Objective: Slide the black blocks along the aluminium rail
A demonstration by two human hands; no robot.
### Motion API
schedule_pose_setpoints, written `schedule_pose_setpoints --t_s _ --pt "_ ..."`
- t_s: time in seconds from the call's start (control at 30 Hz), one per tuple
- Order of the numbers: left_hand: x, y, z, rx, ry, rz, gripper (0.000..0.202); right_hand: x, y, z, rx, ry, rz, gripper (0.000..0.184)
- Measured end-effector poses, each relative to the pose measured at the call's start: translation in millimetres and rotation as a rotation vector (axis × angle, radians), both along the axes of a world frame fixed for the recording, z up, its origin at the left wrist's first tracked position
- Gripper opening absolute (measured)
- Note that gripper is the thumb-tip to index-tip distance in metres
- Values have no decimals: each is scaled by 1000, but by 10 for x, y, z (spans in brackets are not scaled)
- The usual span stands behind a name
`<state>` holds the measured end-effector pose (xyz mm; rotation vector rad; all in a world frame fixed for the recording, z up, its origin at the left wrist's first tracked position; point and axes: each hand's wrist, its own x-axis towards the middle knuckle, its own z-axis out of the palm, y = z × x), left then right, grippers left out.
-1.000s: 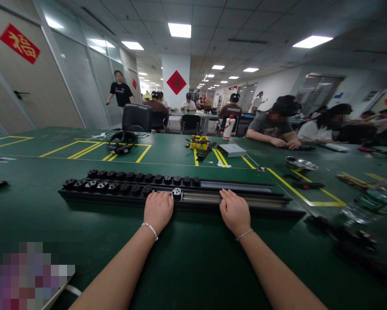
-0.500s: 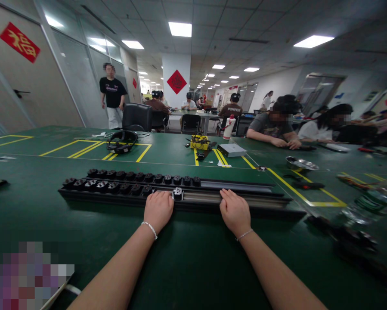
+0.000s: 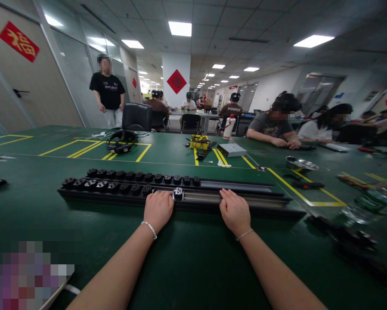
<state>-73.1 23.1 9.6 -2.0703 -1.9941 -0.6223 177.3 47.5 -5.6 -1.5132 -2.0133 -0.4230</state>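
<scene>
Green tabletop: a dark green work surface (image 3: 193, 262) runs from below the forearms to the far side; a pixelated item (image 3: 22, 275) lies at lower left.
Left hand: the left hand (image 3: 158, 210) is curled over the front rail, fingers bent; whether it grips anything cannot be told.
Right hand: the right hand (image 3: 235, 211) rests on the same rail farther right, fingers together and partly bent; its hold cannot be told either.
Front rail: the long black front rail (image 3: 273, 211) lies crosswise under both hands, a row of black modules (image 3: 102, 186) on its left part; one module (image 3: 178, 193) with silvery sides sits just right of the left hand.
Rear rail: a second rail (image 3: 238, 186) lies just behind, modules along its left part, pale channel showing at right.
Open room: green surface spans between the forearms and beyond both rail ends; a plastic bottle (image 3: 366, 204) stands to the right.
Metal bowl: the bowl (image 3: 301, 164) is right of the rails, contents unclear.
Beyond: yellow tape (image 3: 143, 153), a headset (image 3: 122, 142), a yellow box (image 3: 199, 142) with cables and a grey box (image 3: 232, 150).
Room: a black chair (image 3: 137, 117), a standing person (image 3: 108, 92) in a black T-shirt, seated people, lit ceiling panels.
</scene>
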Motion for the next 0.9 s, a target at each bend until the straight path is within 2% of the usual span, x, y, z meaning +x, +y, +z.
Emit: schedule_pose_setpoints --t_s 0.9 --pt "11 -12 39 -2 7 1 31 -4 1 -9 14 -9 -3 37"
